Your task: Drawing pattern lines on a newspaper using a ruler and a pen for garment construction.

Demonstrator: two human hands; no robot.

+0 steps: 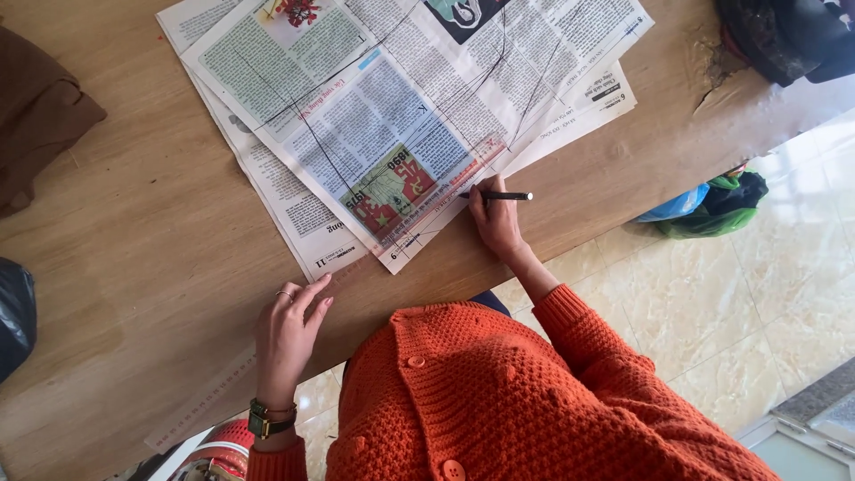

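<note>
Sheets of newspaper (392,98) lie spread on a wooden table (134,240), with dark lines drawn across them. My right hand (495,218) holds a black pen (499,196) with its tip at the paper's near edge. A long transparent ruler (356,267) lies along that edge and runs down to the left. My left hand (287,334) rests flat on the table with its fingertips on the ruler, beside the paper's near corner. It wears a ring and a wristwatch. I wear an orange knitted cardigan (499,410).
Brown cloth (36,116) lies at the table's left edge, with a dark bag (13,312) below it. A dark bundle (784,36) sits at the top right corner. Blue and green bags (712,205) lie on the tiled floor (739,312) to the right.
</note>
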